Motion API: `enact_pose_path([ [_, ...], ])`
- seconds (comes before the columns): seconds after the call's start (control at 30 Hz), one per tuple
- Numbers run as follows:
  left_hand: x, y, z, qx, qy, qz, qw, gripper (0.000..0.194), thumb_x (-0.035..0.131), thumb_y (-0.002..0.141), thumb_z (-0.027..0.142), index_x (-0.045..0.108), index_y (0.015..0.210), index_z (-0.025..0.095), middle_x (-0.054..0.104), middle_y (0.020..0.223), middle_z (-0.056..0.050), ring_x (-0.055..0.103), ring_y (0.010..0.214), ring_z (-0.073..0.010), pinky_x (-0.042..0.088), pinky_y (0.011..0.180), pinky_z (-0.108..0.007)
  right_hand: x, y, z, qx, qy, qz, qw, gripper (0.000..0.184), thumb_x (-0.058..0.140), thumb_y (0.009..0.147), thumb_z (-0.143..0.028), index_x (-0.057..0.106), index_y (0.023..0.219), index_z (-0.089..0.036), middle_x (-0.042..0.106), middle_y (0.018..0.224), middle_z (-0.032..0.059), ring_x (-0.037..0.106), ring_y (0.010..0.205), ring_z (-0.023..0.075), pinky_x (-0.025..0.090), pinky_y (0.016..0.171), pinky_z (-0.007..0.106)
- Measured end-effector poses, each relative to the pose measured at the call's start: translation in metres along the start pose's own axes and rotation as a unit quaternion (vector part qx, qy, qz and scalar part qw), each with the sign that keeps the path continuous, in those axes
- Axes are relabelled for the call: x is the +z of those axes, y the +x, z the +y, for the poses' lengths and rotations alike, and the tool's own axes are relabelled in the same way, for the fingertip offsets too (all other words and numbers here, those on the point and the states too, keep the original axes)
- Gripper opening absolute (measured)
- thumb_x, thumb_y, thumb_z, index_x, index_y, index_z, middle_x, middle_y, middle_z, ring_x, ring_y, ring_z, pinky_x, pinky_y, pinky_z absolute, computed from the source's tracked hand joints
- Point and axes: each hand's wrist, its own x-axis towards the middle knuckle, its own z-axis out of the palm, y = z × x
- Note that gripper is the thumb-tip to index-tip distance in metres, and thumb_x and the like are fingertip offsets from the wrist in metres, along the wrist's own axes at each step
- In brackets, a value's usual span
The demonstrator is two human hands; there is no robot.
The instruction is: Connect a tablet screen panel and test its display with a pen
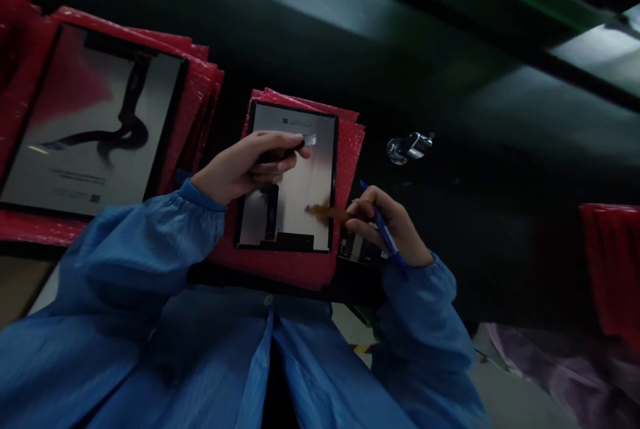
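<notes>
A display panel (305, 179) with a black frame and pale back lies on red bubble-wrap bags (347, 169) in front of me. Over its upper part, my left hand (263, 159) is closed on the end of a black flat cable (271, 212); the cable's shiny tip (309, 140) sticks out past the fingers. My right hand (387, 219), at the panel's right edge, pinches an orange-brown flex cable (327, 212) that points left over the panel. A blue pen (385, 232) is also held in that hand, slanting across the fingers.
On the left, a larger display panel (55, 162) with a curled dark cable (133, 102) lies on a stack of red bubble-wrap bags (200, 96). A shiny metal object (410, 148) stands on the dark table to the right. More red bags (610, 262) hang or lie at the far right.
</notes>
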Motion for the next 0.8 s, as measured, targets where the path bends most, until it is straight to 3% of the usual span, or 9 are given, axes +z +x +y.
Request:
enact_pose_path([
  [0.13, 0.006, -0.004, 0.0, -0.016, -0.005, 0.019, 1.0, 0.025, 0.067, 0.084, 0.041, 0.07, 0.084, 0.016, 0.04, 0.053, 0.005, 0.023, 0.04, -0.0043, 0.021, 0.038, -0.023, 0.004, 0.019, -0.022, -0.064, 0.052, 0.004, 0.997, 0.036, 0.07, 0.091, -0.033, 0.038, 0.077, -0.024, 0.058, 0.07, -0.0035, 0.057, 0.058, 0.0123, 0.048, 0.055, 0.026],
  [0.23, 0.012, -0.008, 0.003, -0.016, 0.006, 0.02, 1.0, 0.026, 0.07, 0.082, 0.041, 0.071, 0.076, 0.015, 0.047, 0.053, 0.004, 0.028, 0.039, -0.0035, 0.02, 0.036, -0.021, 0.014, 0.029, -0.027, -0.094, 0.099, -0.003, 0.991, 0.032, 0.063, 0.096, -0.033, 0.037, 0.078, -0.025, 0.056, 0.067, -0.0043, 0.056, 0.056, 0.0119, 0.045, 0.052, 0.026],
  [0.43, 0.021, -0.014, 0.002, 0.016, 0.094, -0.025, 0.995, 0.025, 0.072, 0.085, 0.038, 0.075, 0.073, 0.016, 0.055, 0.053, 0.002, 0.043, 0.044, -0.0055, 0.034, 0.042, -0.019, 0.027, 0.028, -0.017, -0.064, 0.092, -0.001, 0.994, 0.033, 0.057, 0.099, -0.041, 0.035, 0.08, -0.024, 0.054, 0.07, -0.0044, 0.053, 0.061, 0.0098, 0.042, 0.056, 0.024],
  [0.6, 0.025, -0.012, 0.0, 0.048, 0.186, -0.038, 0.981, 0.025, 0.069, 0.087, 0.034, 0.076, 0.073, 0.015, 0.06, 0.055, 0.001, 0.048, 0.048, -0.0067, 0.034, 0.043, -0.017, 0.026, 0.025, -0.018, -0.067, 0.044, -0.009, 0.997, 0.029, 0.057, 0.098, -0.032, 0.036, 0.08, -0.024, 0.057, 0.072, -0.0036, 0.055, 0.062, 0.0101, 0.044, 0.058, 0.025],
  [0.8, 0.027, -0.01, 0.001, 0.073, 0.258, -0.04, 0.962, 0.023, 0.068, 0.086, 0.034, 0.079, 0.077, 0.015, 0.073, 0.07, -0.004, 0.063, 0.061, -0.0124, 0.046, 0.052, -0.019, 0.026, 0.024, -0.018, -0.041, 0.056, -0.007, 0.998, 0.032, 0.06, 0.095, -0.031, 0.034, 0.077, -0.025, 0.058, 0.069, -0.0045, 0.059, 0.06, 0.0102, 0.048, 0.06, 0.025],
])
